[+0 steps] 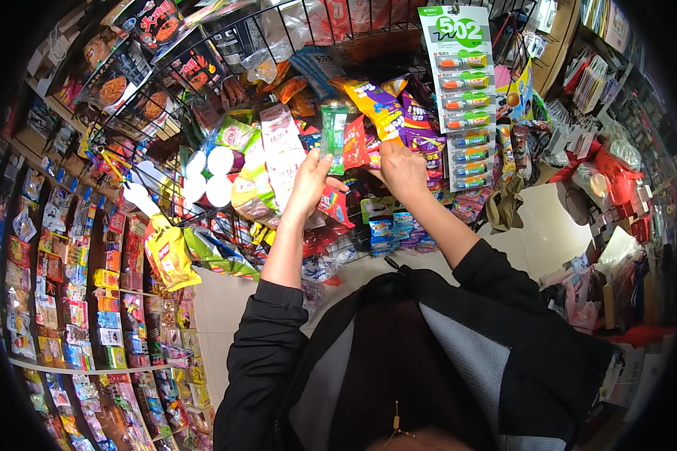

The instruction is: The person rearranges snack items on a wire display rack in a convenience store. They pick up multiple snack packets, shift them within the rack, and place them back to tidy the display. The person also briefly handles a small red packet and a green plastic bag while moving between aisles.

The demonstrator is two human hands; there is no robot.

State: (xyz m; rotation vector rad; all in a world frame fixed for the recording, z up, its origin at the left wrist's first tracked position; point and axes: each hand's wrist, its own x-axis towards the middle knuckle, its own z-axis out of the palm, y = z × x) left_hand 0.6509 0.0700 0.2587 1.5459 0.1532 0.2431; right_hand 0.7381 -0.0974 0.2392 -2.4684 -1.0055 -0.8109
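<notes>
My left hand (310, 183) pinches the lower end of a green plastic packet (333, 132) between thumb and fingers. To its right, my right hand (403, 169) has its fingers curled around the lower end of a yellow and purple snack bag (372, 107). A small red packet (355, 144) lies between the hands. Under and around them, a black wire basket (172, 194) is heaped with packaged goods. A strip of pale pink packets (282, 146) lies left of the green packet, and purple packets (420, 124) lie beside the snack bag.
Instant noodle tubs (152, 25) stand at the basket's back left. A card of glue tubes (465, 96) hangs at its right. White-lidded tubs (220, 160) sit at left, above yellow snack bags (169, 253). Shelves of small packets (62, 265) line the left; tiled floor (220, 315) lies below.
</notes>
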